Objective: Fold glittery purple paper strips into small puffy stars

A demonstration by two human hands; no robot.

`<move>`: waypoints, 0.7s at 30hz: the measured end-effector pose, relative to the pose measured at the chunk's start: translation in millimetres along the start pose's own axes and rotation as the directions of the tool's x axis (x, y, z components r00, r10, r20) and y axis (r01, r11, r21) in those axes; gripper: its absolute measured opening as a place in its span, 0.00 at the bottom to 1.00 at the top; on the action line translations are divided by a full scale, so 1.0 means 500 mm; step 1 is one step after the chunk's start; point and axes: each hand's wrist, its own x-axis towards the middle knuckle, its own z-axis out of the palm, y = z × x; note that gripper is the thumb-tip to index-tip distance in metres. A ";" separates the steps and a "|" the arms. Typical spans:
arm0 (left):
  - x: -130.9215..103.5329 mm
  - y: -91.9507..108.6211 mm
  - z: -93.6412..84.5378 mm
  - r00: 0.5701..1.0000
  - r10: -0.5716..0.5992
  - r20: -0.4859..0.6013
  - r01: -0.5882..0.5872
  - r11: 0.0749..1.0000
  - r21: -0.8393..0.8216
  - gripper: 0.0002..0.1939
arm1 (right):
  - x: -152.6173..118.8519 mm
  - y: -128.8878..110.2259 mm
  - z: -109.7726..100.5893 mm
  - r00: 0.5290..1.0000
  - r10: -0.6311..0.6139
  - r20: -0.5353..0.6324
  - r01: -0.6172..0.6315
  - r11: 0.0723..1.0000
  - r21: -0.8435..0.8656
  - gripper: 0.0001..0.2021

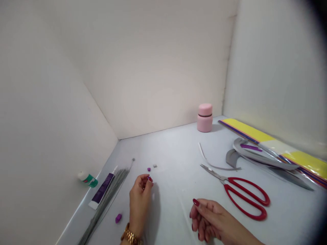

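Purple bit: at the tips of the left hand, mostly hidden by the fingers; its shape cannot be told (149, 176)
Left hand: thumb and fingers pinched on that bit, above the table (139, 195)
Bracelet: gold links around the left wrist (132, 235)
Right hand: well apart from the left, fingers loosely curled, thumb out over them; whether it holds anything cannot be told (208, 219)
Nails: dark red on both hands
Purple bead: on the table, just beyond the left fingertips (149, 169)
Silver piece: just right of the bead, too small to make out (155, 166)
Purple lump: on the table, left of the left wrist (118, 218)
Wires: a grey bundle running lengthwise, left of the left hand (108, 197)
Coil: a small curl at the far tip of one wire (133, 159)
Tube: purple and white, lying alongside the wires (103, 191)
Glue stick: green and white, on its side by the left wall (88, 179)
Scissors: red handles, lying beyond the right hand, points toward the far left (222, 179)
Thin strip: pale and curved, beside the scissor points (204, 156)
Grey strips: looped, beyond the scissors (237, 144)
Packet: yellow and clear, along the right wall (251, 131)
Jar: pink, upright near the back wall (204, 123)
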 end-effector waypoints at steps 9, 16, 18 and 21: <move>0.048 -0.025 -0.010 0.984 0.179 0.007 -0.171 0.928 0.330 0.10 | -0.011 -0.002 0.002 1.000 -0.025 0.003 0.025 0.999 0.020 0.24; 0.038 -0.046 -0.019 0.983 0.184 -0.003 -0.171 0.919 0.354 0.13 | 0.001 0.008 -0.007 0.999 0.002 0.040 -0.003 1.000 0.029 0.25; 0.036 -0.045 -0.022 0.983 0.184 -0.003 -0.170 0.918 0.359 0.10 | 0.006 0.010 -0.011 0.998 0.005 0.066 -0.007 0.999 0.031 0.25; 0.035 -0.044 -0.022 0.983 0.185 -0.003 -0.170 0.912 0.374 0.07 | 0.010 0.010 -0.013 0.998 0.002 0.071 -0.004 1.000 0.030 0.24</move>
